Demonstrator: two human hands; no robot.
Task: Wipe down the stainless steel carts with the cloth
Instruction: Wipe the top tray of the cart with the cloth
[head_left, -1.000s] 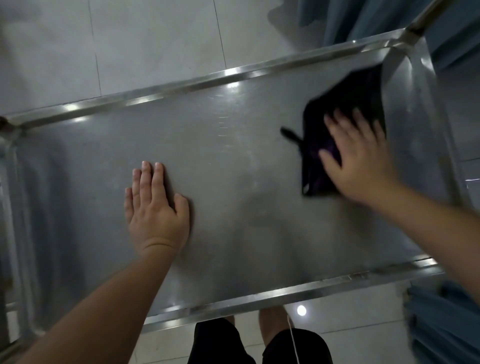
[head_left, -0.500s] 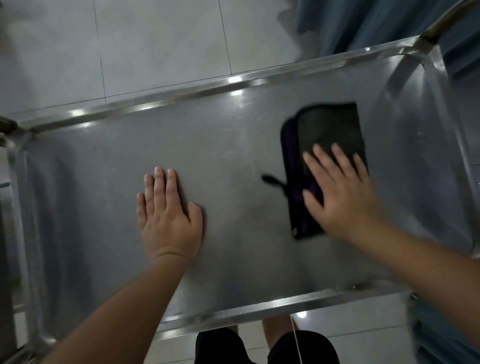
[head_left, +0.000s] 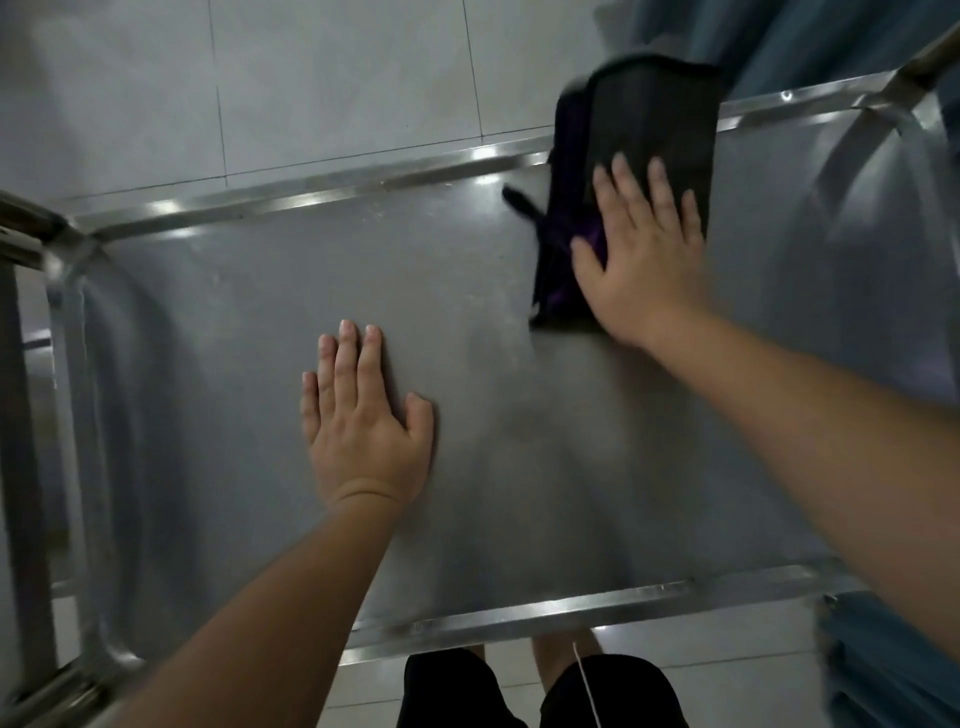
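Cloth (head_left: 655, 119) pushed over far rail, under right hand (head_left: 641, 254)

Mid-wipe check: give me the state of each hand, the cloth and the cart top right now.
Left hand: open, flat, palm down on the cart top.
Right hand: open, fingers spread, pressing on the cloth.
Cloth: dark, folded, motion-blurred, its far end over the far rail.
Cart top: bare steel with dull smears; nothing else lies on it.
Far rail: shiny, partly covered by the cloth.
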